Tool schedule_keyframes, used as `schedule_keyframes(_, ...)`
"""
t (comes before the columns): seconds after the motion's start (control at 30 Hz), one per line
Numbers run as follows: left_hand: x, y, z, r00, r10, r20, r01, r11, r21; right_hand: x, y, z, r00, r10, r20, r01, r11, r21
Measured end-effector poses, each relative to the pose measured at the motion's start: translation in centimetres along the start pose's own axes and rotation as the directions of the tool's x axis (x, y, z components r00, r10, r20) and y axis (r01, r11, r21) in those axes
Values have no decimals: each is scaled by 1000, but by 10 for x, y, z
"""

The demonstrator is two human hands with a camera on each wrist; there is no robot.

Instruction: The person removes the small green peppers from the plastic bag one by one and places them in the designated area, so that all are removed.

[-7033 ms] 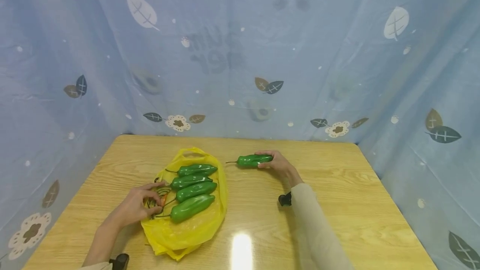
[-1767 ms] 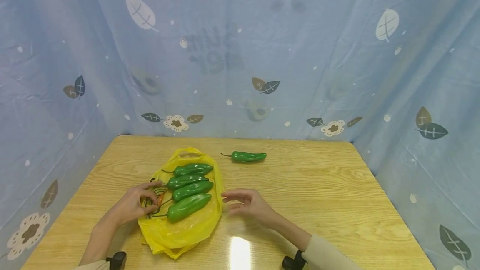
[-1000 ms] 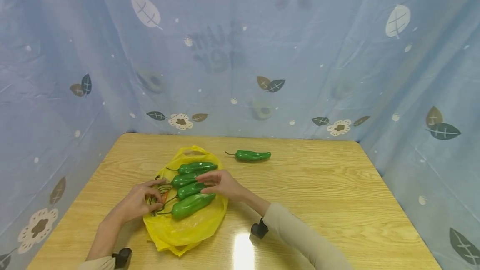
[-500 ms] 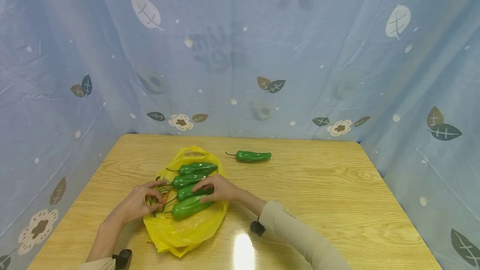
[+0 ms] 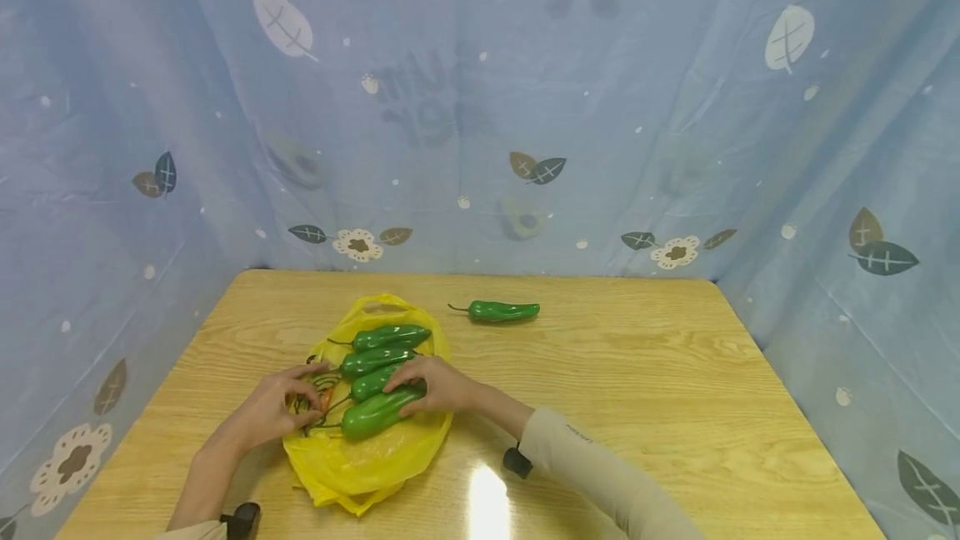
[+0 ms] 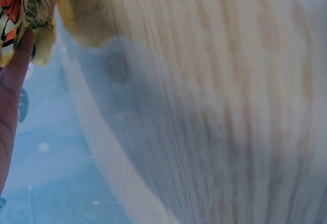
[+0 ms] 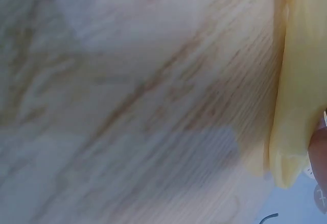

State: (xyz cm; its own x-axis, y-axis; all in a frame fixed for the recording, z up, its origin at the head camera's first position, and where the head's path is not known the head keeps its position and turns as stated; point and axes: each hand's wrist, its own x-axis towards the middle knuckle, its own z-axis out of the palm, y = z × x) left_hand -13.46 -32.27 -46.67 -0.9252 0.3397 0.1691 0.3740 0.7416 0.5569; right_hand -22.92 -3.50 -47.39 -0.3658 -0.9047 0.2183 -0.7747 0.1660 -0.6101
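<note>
A yellow plastic bag (image 5: 367, 469) lies on the left part of the table with several green chili peppers on it. My left hand (image 5: 266, 411) holds the bag's printed left edge; the left wrist view shows a thumb (image 6: 15, 73) against the crumpled yellow plastic (image 6: 45, 40). At the front pepper (image 5: 367, 421), my right hand (image 5: 442, 386) grips near the tip, fingers on its far side and thumb on its near side. Behind it lie a second pepper (image 5: 366, 388), partly hidden by my right fingers, another pepper (image 5: 367, 363), and the farthest pepper (image 5: 393, 337) on the bag.
One more green pepper (image 5: 502, 312) lies on the wooden table (image 5: 637, 373) toward the back, right of the bag. A blue patterned curtain (image 5: 465, 107) rises behind the table and along both sides. Black wrist cameras (image 5: 517, 462) sit under both forearms.
The right hand set a pepper down at the back, moved left over the bag, and lowered its fingers and thumb around the front pepper. The left hand stays at the bag's edge.
</note>
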Motion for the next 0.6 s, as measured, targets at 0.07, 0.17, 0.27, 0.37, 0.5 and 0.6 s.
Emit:
schedule_keyframes(0.07,-1,0,0,1000,-6,0,6,1000,1,-1,-1,1,1000,-2,18,2,1000,5)
schedule_keyframes(0.17,-1,-1,0,1000,-6,1,6,1000,4,-3,0,4,999,0,54,-1,1000,22)
schedule_keyframes(0.27,-3,-2,0,1000,-4,6,4,1000,7,-3,2,9,997,1,83,-3,1000,29)
schedule_keyframes(0.37,-4,-3,0,1000,-5,10,5,1000,10,-1,3,14,996,-23,81,22,1000,15)
schedule_keyframes(0.5,-4,-3,0,1000,3,5,-4,1000,26,0,5,14,996,-53,75,53,999,3)
schedule_keyframes(0.6,-4,-3,0,1000,6,-1,-6,999,32,-2,7,10,998,-31,55,30,999,18)
